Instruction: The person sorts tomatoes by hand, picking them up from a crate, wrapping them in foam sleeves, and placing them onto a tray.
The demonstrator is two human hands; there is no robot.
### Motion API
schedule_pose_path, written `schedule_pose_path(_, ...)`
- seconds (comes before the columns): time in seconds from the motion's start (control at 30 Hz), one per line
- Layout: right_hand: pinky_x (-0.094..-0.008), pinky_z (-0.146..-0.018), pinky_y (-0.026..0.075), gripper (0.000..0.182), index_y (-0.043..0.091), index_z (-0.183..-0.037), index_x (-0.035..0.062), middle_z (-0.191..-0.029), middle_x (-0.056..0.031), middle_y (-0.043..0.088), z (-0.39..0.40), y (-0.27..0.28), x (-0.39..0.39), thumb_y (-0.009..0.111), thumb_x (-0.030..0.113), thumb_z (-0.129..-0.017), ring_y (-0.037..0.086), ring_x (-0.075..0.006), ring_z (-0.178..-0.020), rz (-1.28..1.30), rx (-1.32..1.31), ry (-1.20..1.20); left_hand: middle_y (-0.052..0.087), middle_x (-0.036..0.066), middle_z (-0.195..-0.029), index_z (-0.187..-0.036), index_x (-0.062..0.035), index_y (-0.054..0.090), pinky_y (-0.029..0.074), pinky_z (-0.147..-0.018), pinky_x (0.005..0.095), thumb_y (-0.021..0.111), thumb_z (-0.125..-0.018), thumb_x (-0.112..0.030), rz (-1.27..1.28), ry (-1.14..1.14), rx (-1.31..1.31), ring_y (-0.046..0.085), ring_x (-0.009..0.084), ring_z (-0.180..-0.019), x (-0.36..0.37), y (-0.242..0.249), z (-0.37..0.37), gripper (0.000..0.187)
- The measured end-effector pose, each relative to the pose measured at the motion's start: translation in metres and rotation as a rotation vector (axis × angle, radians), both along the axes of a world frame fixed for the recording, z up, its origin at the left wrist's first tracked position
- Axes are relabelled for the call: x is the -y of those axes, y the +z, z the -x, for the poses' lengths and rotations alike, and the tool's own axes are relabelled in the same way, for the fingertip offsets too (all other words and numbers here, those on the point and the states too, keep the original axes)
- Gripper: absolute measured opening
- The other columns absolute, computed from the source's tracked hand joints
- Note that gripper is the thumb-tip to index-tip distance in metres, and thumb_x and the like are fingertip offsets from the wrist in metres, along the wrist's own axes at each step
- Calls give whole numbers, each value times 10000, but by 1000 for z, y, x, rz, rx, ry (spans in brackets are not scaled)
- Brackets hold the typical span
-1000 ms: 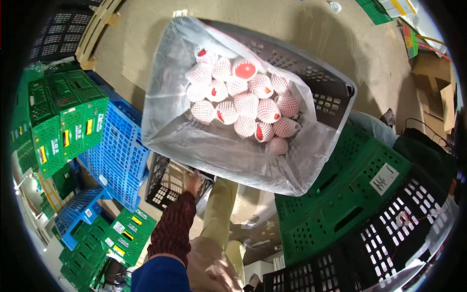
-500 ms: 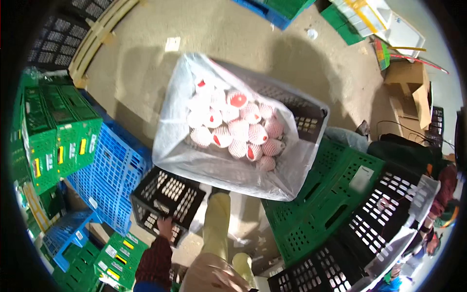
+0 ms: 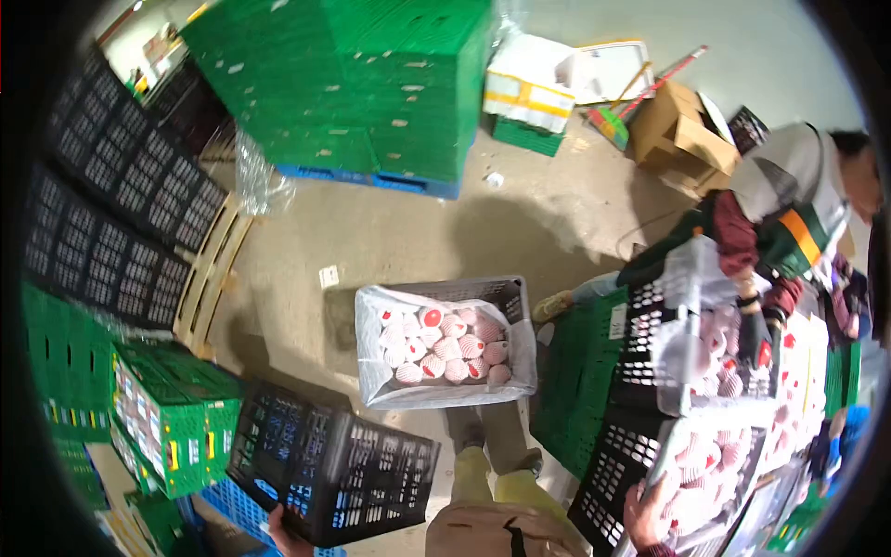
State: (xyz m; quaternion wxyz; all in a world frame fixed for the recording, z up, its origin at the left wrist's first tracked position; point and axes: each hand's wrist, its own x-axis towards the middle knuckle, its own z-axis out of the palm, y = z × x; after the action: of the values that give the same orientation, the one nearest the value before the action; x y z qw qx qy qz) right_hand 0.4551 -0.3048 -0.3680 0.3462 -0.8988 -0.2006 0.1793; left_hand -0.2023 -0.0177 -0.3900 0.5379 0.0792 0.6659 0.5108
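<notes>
At the lower left, my left hand point(image 3: 290, 533) is closed on the rim of a black slatted plastic crate point(image 3: 380, 483), which is tilted. My right hand point(image 3: 648, 509) lies over the near rim of a lined black crate point(image 3: 596, 501) at the lower right, fingers curled on its plastic liner. Round red-and-white fruit in foam nets point(image 3: 696, 478) fill that crate. Between my hands, farther forward, another lined crate point(image 3: 371, 385) stands on the floor, with several net-wrapped fruit point(image 3: 445, 348) inside.
A person point(image 3: 789, 204) bends over a fruit crate point(image 3: 640, 325) at the right. Green crates point(image 3: 566, 399) stand beneath the right-hand crates. Wrapped green stacks point(image 3: 399, 102) rise ahead. Black crates point(image 3: 102, 241), a wooden pallet point(image 3: 209, 269) and green crates point(image 3: 176, 408) line the left.
My left hand has raised and tilted the black crate. My right hand has come into view at the right-hand crate. The camera looks farther forward, and the floor crate appears smaller.
</notes>
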Motion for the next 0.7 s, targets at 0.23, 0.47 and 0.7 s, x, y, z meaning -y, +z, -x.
schedule_pose_path(0.23, -424, -553, 450, 634, 348, -1401, -140, -708, -151, 547, 11, 55, -53, 631, 24, -858, 548, -285, -590, 173, 181, 132, 645, 65, -935, -1136, -22, 597, 571, -693, 350, 663, -845, -79, -359, -283, -205, 657, 195, -803, -129, 205, -263, 304)
schedule_pose_path(0.47, -537, -643, 435, 402, 443, -1175, -77, -843, -296, 561, 9, 77, -67, 645, 52, -852, 574, -472, -757, 92, 93, 58, 638, 89, -928, -1114, -32, 571, 571, -566, 348, 637, -912, -51, -406, -999, -25, 645, 189, -738, -179, 173, -470, 213)
schedule_pose_path(0.7, -537, -725, 461, 385, 467, -1137, -52, -918, -274, 556, 10, 73, -63, 678, 38, -828, 573, -466, -860, 80, 202, 74, 714, 296, -1054, -1107, 45, 627, 550, -933, 493, 757, -811, -283, -388, -1561, -857, 679, 472, -1050, -151, 10, -650, 461)
